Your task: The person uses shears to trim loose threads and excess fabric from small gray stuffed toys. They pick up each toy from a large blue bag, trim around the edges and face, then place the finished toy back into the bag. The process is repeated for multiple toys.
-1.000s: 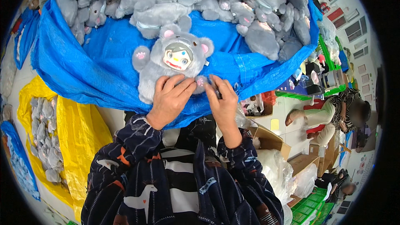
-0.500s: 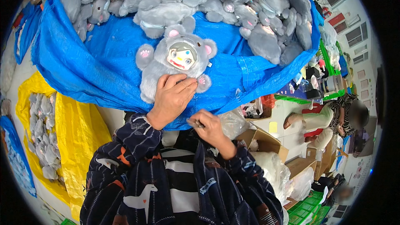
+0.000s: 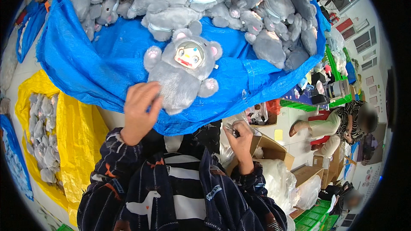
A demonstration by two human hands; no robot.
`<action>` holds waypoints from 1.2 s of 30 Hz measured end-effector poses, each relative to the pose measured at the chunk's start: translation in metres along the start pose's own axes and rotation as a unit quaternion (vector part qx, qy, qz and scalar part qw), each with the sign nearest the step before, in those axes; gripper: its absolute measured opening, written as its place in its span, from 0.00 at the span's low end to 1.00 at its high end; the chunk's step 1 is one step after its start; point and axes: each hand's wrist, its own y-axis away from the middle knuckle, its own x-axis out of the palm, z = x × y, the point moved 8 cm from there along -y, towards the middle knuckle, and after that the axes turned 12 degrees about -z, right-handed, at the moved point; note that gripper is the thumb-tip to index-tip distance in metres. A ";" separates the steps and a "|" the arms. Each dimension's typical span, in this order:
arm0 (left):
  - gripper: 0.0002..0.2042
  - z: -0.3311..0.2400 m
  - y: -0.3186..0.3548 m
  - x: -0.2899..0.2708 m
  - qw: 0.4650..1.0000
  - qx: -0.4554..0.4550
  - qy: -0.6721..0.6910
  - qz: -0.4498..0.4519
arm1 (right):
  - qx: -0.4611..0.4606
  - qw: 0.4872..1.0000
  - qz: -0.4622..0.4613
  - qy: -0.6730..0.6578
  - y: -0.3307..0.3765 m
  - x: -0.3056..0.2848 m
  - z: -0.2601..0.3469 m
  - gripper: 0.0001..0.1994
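A grey plush doll [image 3: 185, 73] with a painted face and pink paws lies face up on a blue tarp [image 3: 98, 60]. My left hand [image 3: 140, 107] rests at the doll's lower left side, fingers touching its fur. My right hand [image 3: 240, 136] is lower, off the tarp's edge above a cardboard box [image 3: 274, 154], with fingers closed on a small object that I cannot make out.
A heap of grey plush toys [image 3: 239, 4] covers the far part of the tarp. A yellow sack [image 3: 72, 132] holding more grey toys sits at left. Clear plastic bags [image 3: 282, 184] and boxes lie at right, where a seated person [image 3: 342, 124] works near green crates [image 3: 325, 102].
My right hand has left the doll's lower edge and dropped down to the right over the box. My left hand stays on the doll, which has shifted slightly.
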 end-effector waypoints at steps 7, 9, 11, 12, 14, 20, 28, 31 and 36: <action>0.14 0.062 0.050 0.014 0.855 -0.438 0.260 0.095 | 0.025 0.995 -0.095 -0.024 -0.006 -0.016 0.001 0.08; 0.13 0.058 0.058 0.027 0.823 -0.468 0.291 0.138 | -0.012 0.997 -0.068 0.022 -0.012 -0.011 0.010 0.05; 0.10 0.052 0.063 0.038 0.795 -0.490 0.327 0.146 | -0.056 0.991 -0.124 0.001 -0.019 -0.012 0.025 0.04; 0.11 0.050 0.067 0.042 0.782 -0.492 0.351 0.154 | -0.078 0.985 -0.152 -0.009 -0.021 -0.012 0.035 0.04; 0.10 0.043 0.072 0.047 0.755 -0.513 0.361 0.192 | -0.069 0.984 -0.163 -0.015 -0.019 -0.012 0.047 0.03; 0.10 0.023 0.088 0.058 0.675 -0.548 0.446 0.210 | 0.219 0.949 0.019 -0.224 -0.007 0.040 0.037 0.09; 0.07 -0.006 0.103 0.074 0.418 -0.625 0.637 0.169 | 0.301 0.900 0.052 -0.311 -0.007 0.075 0.045 0.13; 0.07 -0.029 0.101 0.070 0.231 -0.580 0.770 0.135 | 0.193 0.943 0.000 -0.272 -0.011 0.066 0.060 0.12; 0.15 -0.005 0.085 0.058 0.592 -0.585 0.508 0.222 | 0.188 0.929 0.069 -0.311 -0.015 0.067 0.061 0.09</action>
